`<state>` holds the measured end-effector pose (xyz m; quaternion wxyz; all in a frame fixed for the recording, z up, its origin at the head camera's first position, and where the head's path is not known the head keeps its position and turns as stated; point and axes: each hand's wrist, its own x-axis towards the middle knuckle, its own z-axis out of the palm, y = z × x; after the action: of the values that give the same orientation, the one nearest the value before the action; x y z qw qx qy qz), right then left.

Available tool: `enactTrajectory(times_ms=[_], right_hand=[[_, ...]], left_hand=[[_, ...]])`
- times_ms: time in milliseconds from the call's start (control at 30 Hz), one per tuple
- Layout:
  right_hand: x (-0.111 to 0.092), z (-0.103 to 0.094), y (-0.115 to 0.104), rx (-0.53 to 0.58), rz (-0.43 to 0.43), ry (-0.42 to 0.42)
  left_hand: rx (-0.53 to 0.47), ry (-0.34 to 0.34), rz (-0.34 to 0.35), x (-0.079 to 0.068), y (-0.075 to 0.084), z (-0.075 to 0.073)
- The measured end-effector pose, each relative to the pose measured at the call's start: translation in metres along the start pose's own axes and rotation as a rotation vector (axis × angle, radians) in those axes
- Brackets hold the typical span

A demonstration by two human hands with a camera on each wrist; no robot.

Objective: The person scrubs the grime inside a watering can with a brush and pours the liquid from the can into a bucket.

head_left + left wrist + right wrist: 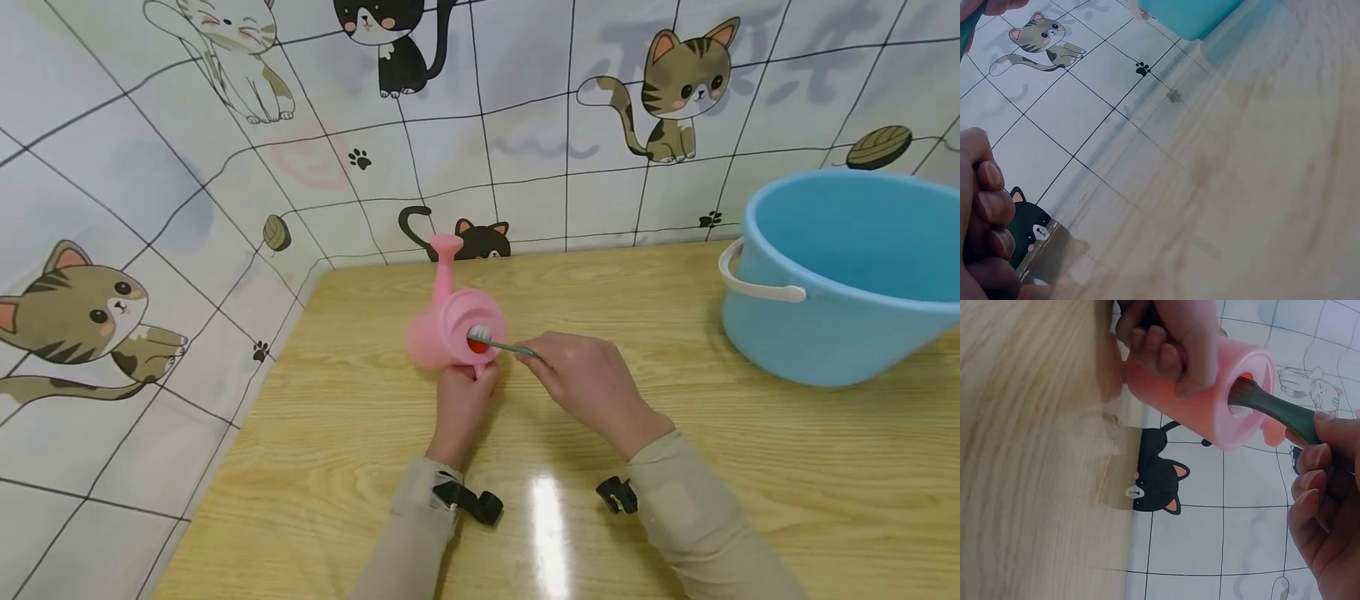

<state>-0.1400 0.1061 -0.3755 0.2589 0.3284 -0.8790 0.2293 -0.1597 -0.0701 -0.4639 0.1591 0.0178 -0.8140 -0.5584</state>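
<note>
A pink watering can point(431, 340) is tipped so its round opening faces me, with its spout point(444, 279) pointing to the wall. My left hand point(462, 408) grips the can by its handle; in the right wrist view its curled fingers point(1155, 353) lie against the can's side. Between thumb and fingers, my right hand point(588, 379) holds a green toothbrush point(1279, 412). The white bristles point(480, 332) are at the can's opening, with the brush head partly inside. Something orange-red point(477, 346) shows within the opening, just below the bristles.
On the right of the wooden table point(360, 517) stands a large light-blue bucket point(817, 342) with a white handle point(761, 287). White tiled wall covering point(525, 150) with cartoon cats rises behind the table and along its left side. A black strap mount sits on each wrist.
</note>
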Motion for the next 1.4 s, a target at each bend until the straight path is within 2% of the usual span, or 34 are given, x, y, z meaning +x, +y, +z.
enactTrajectory(times_ms=[200,267,467,633,967,1400], right_hand=[[0.001,-0.008,0.003,0.036,-0.008,0.008],[0.002,-0.010,0.003,0.034,-0.009,0.009],[0.003,-0.012,0.002,0.028,-0.005,-0.002],[0.003,-0.011,0.002,0.035,0.001,0.003],[0.002,-0.012,0.004,0.046,-0.047,0.044],[0.003,-0.015,0.007,0.031,-0.080,0.045]], left_hand=[[0.176,0.038,0.087,0.000,0.000,-0.001],[0.197,0.039,0.103,0.001,0.001,-0.001],[0.134,0.000,0.060,-0.001,0.001,-0.001],[0.124,-0.004,0.029,-0.002,0.000,-0.002],[0.096,-0.009,0.013,0.001,-0.004,0.000],[0.086,-0.018,0.014,0.003,-0.006,0.000]])
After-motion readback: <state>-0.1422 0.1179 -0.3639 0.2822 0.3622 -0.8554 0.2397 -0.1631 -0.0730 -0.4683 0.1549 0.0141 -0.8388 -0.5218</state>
